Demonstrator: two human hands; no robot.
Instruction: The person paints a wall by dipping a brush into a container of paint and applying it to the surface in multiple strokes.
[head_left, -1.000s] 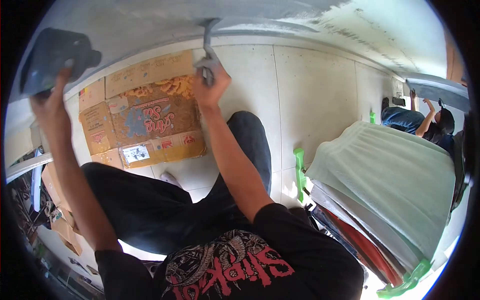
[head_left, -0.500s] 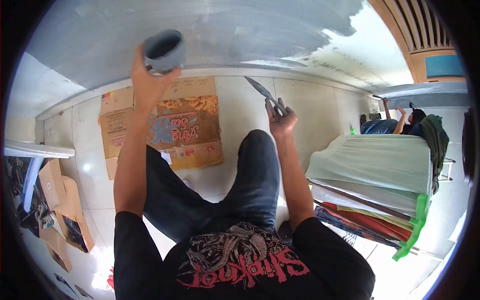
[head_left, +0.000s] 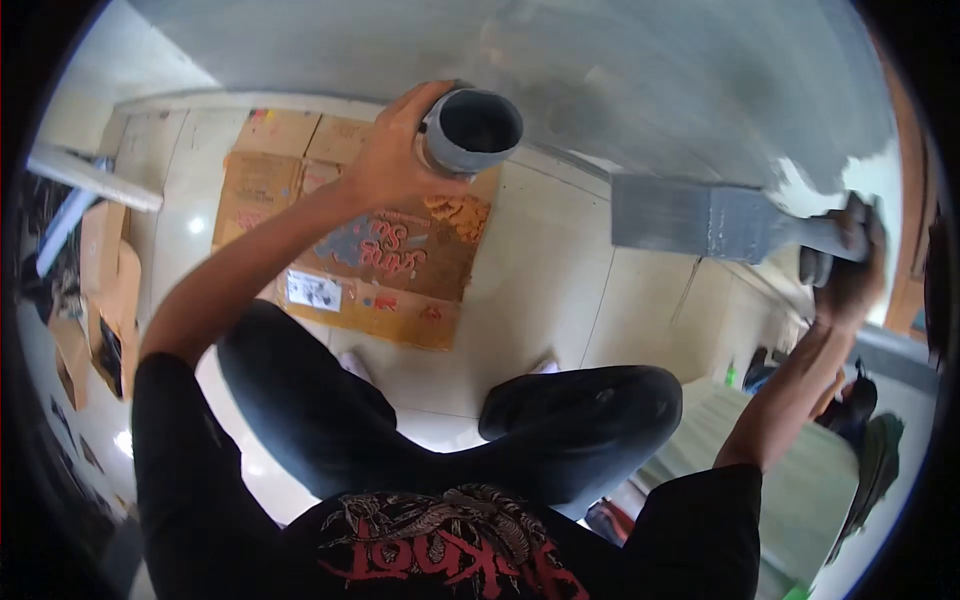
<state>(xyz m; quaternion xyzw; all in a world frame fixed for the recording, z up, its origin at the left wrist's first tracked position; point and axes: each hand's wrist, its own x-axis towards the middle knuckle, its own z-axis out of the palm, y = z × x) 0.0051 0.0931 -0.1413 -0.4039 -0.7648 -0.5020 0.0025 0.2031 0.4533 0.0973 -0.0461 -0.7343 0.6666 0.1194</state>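
Note:
My left hand [head_left: 400,150] is wrapped round a grey-smeared cup [head_left: 472,130] with a dark inside, its opening facing the camera. On the right, my right hand [head_left: 852,265] grips the handle of a wide brush [head_left: 700,218] coated in grey, its broad end pointing left. The brush is held in front of the lower wall, apart from the cup. Grey paint covers much of the wall [head_left: 640,80], with a whitish patch near my right hand.
Flattened cardboard [head_left: 400,290] lies on the tiled floor [head_left: 540,290] below the cup. Open boxes [head_left: 105,260] stand at the left. A rack with pale cloth [head_left: 740,450] is at the lower right, a partly hidden person [head_left: 855,400] beyond it.
The cup and my left hand have moved right. My right hand has swung right with the brush, whose broad side now shows. The view has shifted, and my knees are spread wider.

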